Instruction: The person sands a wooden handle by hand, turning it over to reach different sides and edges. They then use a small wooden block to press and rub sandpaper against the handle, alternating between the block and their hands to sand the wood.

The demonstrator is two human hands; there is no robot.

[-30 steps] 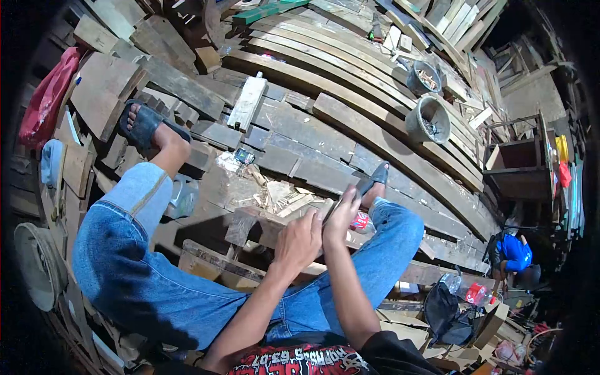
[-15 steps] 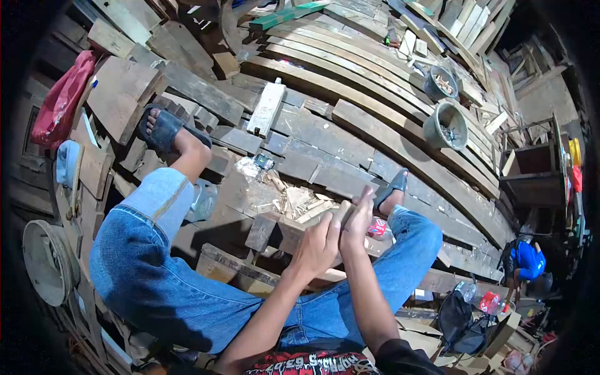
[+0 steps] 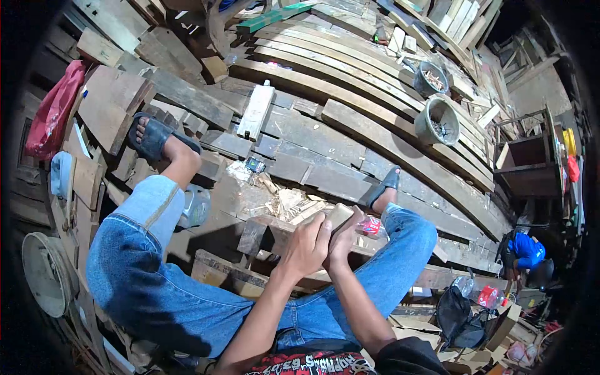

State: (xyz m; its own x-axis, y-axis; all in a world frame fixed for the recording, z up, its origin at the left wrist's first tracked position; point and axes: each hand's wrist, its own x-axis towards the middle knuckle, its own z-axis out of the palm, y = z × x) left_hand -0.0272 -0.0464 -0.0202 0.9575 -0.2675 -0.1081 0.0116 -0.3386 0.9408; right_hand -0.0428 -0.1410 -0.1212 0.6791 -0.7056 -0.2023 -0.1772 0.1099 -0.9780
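Between my two hands, above the wood scraps and my legs, is a small pale wooden block (image 3: 339,215). My left hand (image 3: 306,245) has its fingers wrapped round the block's near side. My right hand (image 3: 344,239) presses on the other side, its fingers closed along the block. Light wood offcuts and shavings (image 3: 290,203) lie just beyond my hands. A bottle with a red label (image 3: 370,226) is beside my right hand.
Long planks (image 3: 375,134) cross the floor ahead. Two buckets (image 3: 437,120) stand at the right. A white-painted wood piece (image 3: 257,112) lies ahead. A person in blue (image 3: 528,251) crouches at far right. A round basin (image 3: 47,275) is at left.
My hands have shifted slightly left in view. The right hand's fingers, raised before, are now folded round the block, and more of the block shows. The whole view has shifted a little.
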